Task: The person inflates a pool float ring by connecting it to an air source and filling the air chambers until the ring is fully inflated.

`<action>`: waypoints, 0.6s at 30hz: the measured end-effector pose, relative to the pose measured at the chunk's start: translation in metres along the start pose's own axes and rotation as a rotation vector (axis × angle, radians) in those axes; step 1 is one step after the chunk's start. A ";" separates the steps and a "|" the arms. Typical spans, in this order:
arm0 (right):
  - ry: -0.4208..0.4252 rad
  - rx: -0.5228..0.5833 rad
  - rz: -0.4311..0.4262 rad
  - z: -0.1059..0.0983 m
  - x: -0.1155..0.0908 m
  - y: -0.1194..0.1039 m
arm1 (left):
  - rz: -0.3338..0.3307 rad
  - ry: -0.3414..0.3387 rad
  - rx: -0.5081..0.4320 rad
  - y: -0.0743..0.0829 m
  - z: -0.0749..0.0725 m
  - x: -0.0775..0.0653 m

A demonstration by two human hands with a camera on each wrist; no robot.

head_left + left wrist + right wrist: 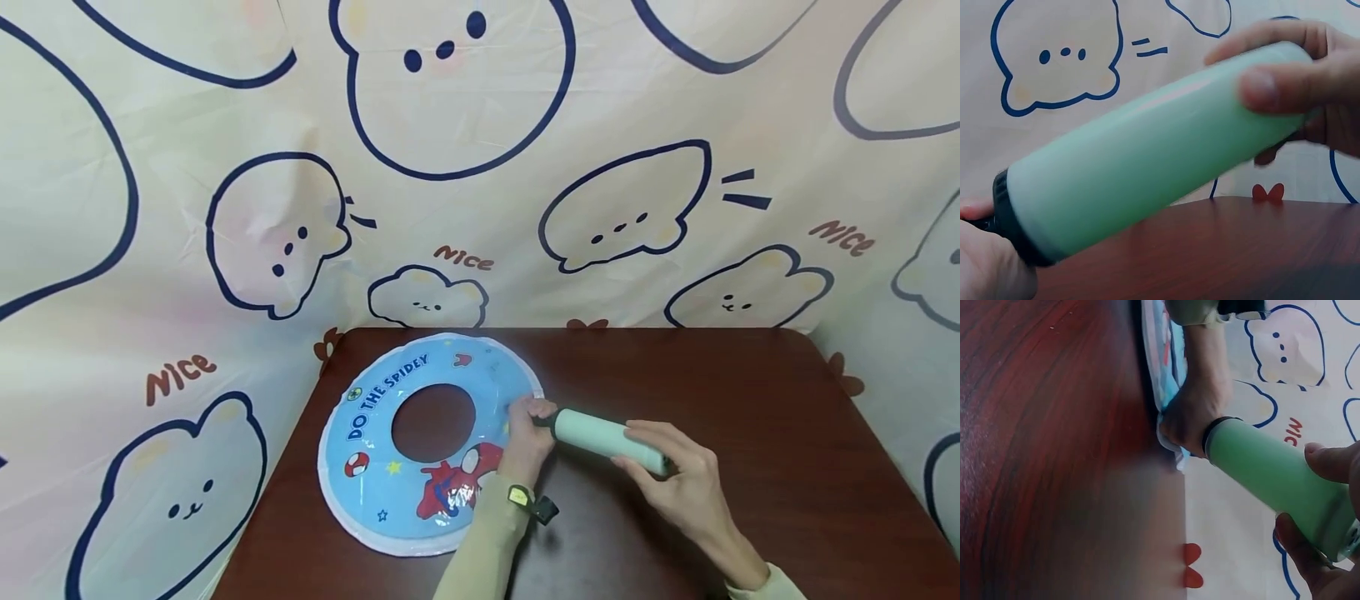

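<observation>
The right hand (678, 475), nearest the head camera, has its grip wrapped round the rear of the mint-green hand pump (609, 437). The pump's long axis runs from about four o'clock up to ten o'clock, its black nozzle end meeting the left hand (528, 437), whose grip is pinched at the rim of the flat swim ring (390, 467) on the dark surface (750, 392), the ring lying toward nine o'clock. The left hand is nearer the ring. The right wrist view shows that pinch against the ring's edge (the valve itself stays hidden); the left wrist view shows only the barrel and fingertips.

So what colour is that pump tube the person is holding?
The pump is pale mint green with a black collar at one end, clearest in the left wrist view.
</observation>
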State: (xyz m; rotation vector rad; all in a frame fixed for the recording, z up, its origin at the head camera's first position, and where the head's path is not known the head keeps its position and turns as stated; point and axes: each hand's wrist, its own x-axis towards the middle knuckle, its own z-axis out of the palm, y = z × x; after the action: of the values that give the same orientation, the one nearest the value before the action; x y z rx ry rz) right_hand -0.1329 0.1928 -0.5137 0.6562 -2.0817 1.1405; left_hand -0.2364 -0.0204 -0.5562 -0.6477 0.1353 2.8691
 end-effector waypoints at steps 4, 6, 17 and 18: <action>-0.006 0.019 0.005 0.003 -0.001 0.001 | -0.001 0.001 -0.025 0.002 -0.001 -0.002; 0.003 0.038 0.008 0.001 0.000 0.001 | -0.002 0.002 -0.037 0.004 -0.001 -0.003; 0.029 0.091 -0.054 -0.046 0.004 -0.020 | 0.010 0.100 0.045 -0.001 0.005 0.001; 0.030 0.095 -0.065 -0.050 0.004 -0.021 | 0.011 0.103 0.048 -0.002 0.004 0.001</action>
State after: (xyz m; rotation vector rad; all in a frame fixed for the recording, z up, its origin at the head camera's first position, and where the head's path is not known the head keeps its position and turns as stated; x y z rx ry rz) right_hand -0.1050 0.2250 -0.4798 0.7422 -1.9757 1.2113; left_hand -0.2389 -0.0172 -0.5532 -0.7874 0.2227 2.8339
